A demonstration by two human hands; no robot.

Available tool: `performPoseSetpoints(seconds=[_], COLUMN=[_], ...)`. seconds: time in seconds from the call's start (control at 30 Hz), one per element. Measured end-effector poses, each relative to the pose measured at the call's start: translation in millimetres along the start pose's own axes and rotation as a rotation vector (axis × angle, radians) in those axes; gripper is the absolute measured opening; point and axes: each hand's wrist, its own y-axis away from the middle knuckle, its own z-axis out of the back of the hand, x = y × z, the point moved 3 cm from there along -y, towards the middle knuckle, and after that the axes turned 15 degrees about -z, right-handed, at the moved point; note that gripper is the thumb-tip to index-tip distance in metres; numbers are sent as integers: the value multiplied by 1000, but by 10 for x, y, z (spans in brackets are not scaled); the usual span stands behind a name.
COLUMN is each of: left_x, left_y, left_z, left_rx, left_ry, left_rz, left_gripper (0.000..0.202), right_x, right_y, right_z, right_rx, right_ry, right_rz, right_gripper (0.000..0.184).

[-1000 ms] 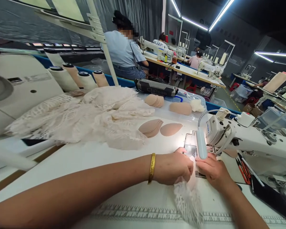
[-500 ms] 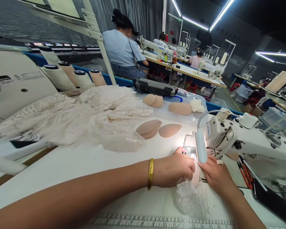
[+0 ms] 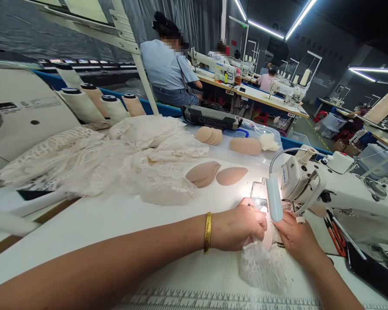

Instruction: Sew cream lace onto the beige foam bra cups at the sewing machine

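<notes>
Beside the needle area of the sewing machine (image 3: 330, 187), my left hand (image 3: 245, 226) is closed on white lace fabric (image 3: 261, 267). The lace bunches out below its fingers onto the table. A pale pink teardrop-shaped piece (image 3: 268, 236) lies with the lace, between my two hands. My right hand (image 3: 295, 234) rests flat at the right edge of the work, its fingers stretched toward the needle area. A small lamp (image 3: 274, 198) lights this spot and hides some right fingertips. The needle itself cannot be made out.
A large heap of white lace (image 3: 132, 159) covers the table's left. Beige teardrop pieces (image 3: 203, 173) lie behind my left hand. Orange-handled scissors (image 3: 336, 237) and a black flat object (image 3: 371, 271) are at right. A ruler strip (image 3: 220, 298) runs along the front. A co-worker (image 3: 170, 64) sits beyond.
Both hands stay at the needle area with almost no movement. The lace below my left hand has shifted slightly. The whole view has moved a little.
</notes>
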Motion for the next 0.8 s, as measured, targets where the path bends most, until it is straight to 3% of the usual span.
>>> performPoseSetpoints(seconds=[0.8], left_x=[140], left_y=[-34], left_z=[132], left_rx=[20], left_ry=[-35], left_rz=[19], left_gripper=[19], right_x=[-1], right_y=[41], right_z=[61], right_rx=[14], right_ry=[-43], right_rz=[145], right_gripper=[32])
